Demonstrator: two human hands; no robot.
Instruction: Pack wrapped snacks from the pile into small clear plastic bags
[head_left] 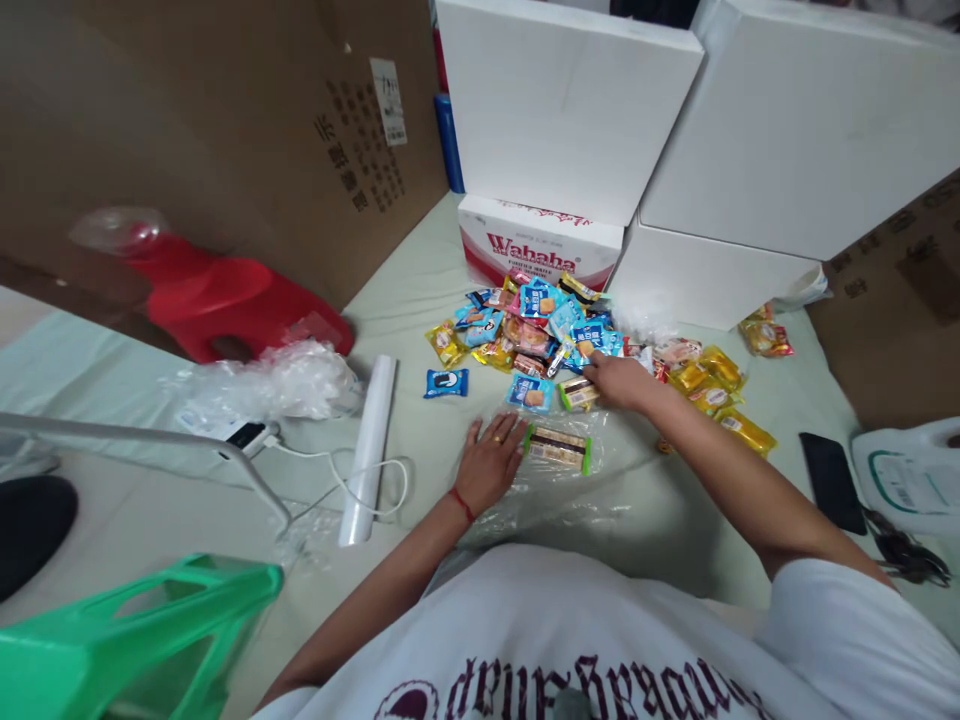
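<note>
My left hand [487,466] lies palm down with its fingers spread on a clear plastic bag [510,510]. Its fingertips are beside a wrapped snack bar [559,449] with green ends. Over at the pile of small snack packets [529,335], my right hand [621,381] has its fingers drawn together at a blue packet [589,340]. What they pinch, if anything, is hidden. A second green-ended bar [577,393] lies partly under that hand. In front of the pile are a light blue packet [530,392] and a dark blue packet [446,383].
Behind the pile stands a Wahaba-style printed carton [540,245] with white boxes [562,110] above. Yellow packets [712,375] and a black phone [832,482] lie right. Leftward are a red jug [232,300], bubble wrap [292,380], a white roll [369,450] with a cable, and a green stool [142,630].
</note>
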